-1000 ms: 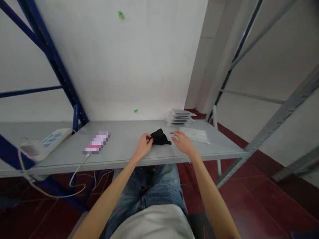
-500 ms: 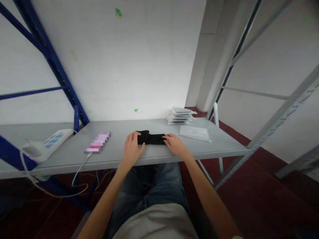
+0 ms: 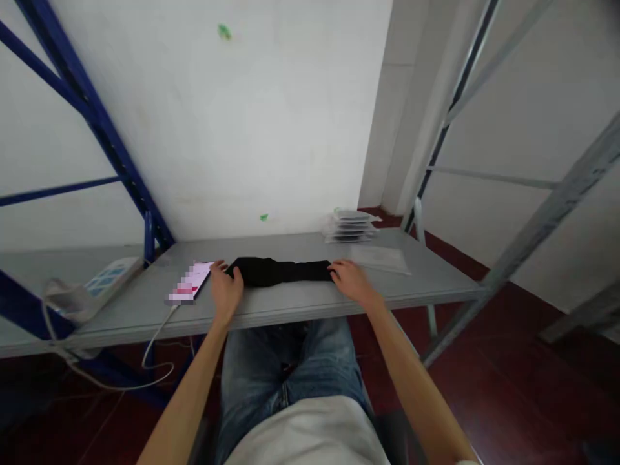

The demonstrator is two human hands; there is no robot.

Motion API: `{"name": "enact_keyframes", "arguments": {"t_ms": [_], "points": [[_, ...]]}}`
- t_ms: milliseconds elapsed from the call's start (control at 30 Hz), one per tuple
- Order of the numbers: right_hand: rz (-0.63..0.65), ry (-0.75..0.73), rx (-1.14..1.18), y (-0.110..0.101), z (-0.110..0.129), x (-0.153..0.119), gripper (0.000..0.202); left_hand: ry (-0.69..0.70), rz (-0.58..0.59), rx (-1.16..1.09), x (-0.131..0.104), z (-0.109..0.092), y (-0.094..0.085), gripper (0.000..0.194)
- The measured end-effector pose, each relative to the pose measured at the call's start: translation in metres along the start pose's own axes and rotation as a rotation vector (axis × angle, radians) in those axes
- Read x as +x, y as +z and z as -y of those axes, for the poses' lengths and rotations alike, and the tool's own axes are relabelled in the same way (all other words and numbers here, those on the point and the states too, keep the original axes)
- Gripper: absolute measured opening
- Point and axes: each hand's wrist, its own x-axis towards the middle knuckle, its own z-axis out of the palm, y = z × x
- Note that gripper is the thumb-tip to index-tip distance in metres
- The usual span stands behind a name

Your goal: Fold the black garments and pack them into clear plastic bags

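A long, soft black cloth piece (image 3: 264, 271) lies stretched out sideways on the grey tabletop (image 3: 285, 303). It is wider at its left part and narrower toward the right; whether it is a sock or another garment I cannot tell. My left hand (image 3: 226, 290) grips its left end, thumb on the near side and fingers beyond. At the narrow right end, my right hand (image 3: 349, 281) holds the edge with bent fingers. The fingertips partly cover both ends of the cloth.
A phone (image 3: 191, 282) with a charging cable lies left of my left hand. A white power strip (image 3: 112, 278) is farther left. A stack of clear-bagged packets (image 3: 352, 226) stands at the back right, with one flat packet (image 3: 380, 259) before it. Blue posts (image 3: 104, 139) frame the left.
My left hand has moved left with the cloth's end, and the bunched left part is now spread out longer. My right hand has shifted slightly right, still at the right end.
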Motion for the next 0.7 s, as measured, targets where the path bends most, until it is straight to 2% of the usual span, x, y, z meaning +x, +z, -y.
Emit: {"name": "enact_keyframes", "arguments": {"t_ms": [67,133,233,300,367,433,533,600,700], "points": [[-0.025,0.003,0.014,-0.003,-0.004,0.000,0.037,0.108,-0.034,0.094,-0.002,0.004,-0.005,0.051],[-0.071,-0.016,0.050,-0.002,-0.005,0.001,0.041,0.263,0.011,0.168,-0.003,0.002,-0.004,0.050],[-0.100,-0.028,0.081,0.006,-0.002,0.007,0.045,0.421,0.212,0.239,0.005,-0.004,0.005,0.046],[-0.072,-0.014,0.076,0.013,0.000,0.014,0.044,0.444,0.380,0.301,0.017,-0.006,0.014,0.042],[-0.056,0.013,0.061,0.019,0.000,0.022,0.041,0.446,0.496,0.363,0.028,-0.006,0.022,0.037],[-0.072,0.053,0.047,0.023,-0.002,0.030,0.038,0.471,0.501,0.397,0.037,-0.006,0.026,0.030],[-0.073,0.064,0.046,0.023,-0.008,0.040,0.040,0.542,0.388,0.371,0.042,-0.009,0.025,0.028],[-0.035,0.040,0.049,0.023,-0.012,0.045,0.043,0.597,0.352,0.288,0.044,-0.014,0.019,0.029],[0.013,-0.003,0.054,0.020,-0.019,0.050,0.043,0.672,0.418,0.112,0.044,-0.023,0.002,0.032]]}}
